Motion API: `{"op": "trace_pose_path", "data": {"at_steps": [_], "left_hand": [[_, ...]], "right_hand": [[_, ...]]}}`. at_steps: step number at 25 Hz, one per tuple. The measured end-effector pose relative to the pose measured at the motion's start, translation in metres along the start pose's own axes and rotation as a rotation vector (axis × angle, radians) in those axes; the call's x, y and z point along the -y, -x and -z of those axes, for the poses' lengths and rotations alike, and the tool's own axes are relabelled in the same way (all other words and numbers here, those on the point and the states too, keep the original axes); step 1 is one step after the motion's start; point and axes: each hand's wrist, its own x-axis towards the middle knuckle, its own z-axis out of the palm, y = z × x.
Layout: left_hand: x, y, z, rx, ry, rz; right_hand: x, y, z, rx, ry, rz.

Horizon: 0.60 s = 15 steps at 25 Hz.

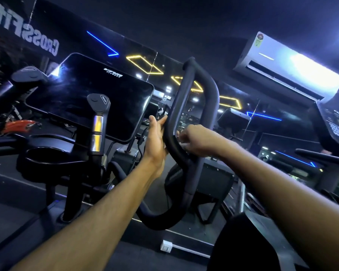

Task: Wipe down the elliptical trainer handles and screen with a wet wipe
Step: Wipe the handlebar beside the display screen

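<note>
Black foam handle (192, 106), a loop w/ two bars, stands in the frame's middle. Left hand (156, 138) lies on its near bar from the left, fingers mostly straight, palm against the foam. Right hand (194, 140) is curled at the same bar from the right; a wipe can't be made out in it, fingers partly hidden behind the bar. Screen (90, 94) is left of the handle, dark, off. Short grip (99, 122) w/ metal bands stands before the screen. AC unit (290, 67) is upper right of the handle, glare-washed.
</note>
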Motion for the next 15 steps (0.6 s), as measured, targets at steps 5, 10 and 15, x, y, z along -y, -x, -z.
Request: {"op": "trace_pose_path", "data": {"at_steps": [5,10,15], "left_hand": [[-0.005,-0.012,-0.003,0.014,-0.088,0.011],[-0.012,-0.033,-0.01,0.011,-0.398,0.067],[0.0,-0.035,-0.015,-0.112,-0.575,-0.166]], "right_hand": [[0.003,0.018,0.027,-0.009,0.45,0.24],[-0.043,-0.042,0.101,-0.455,0.633,0.191],[-0.087,-0.089,0.107,-0.467,0.891,0.495]]}}
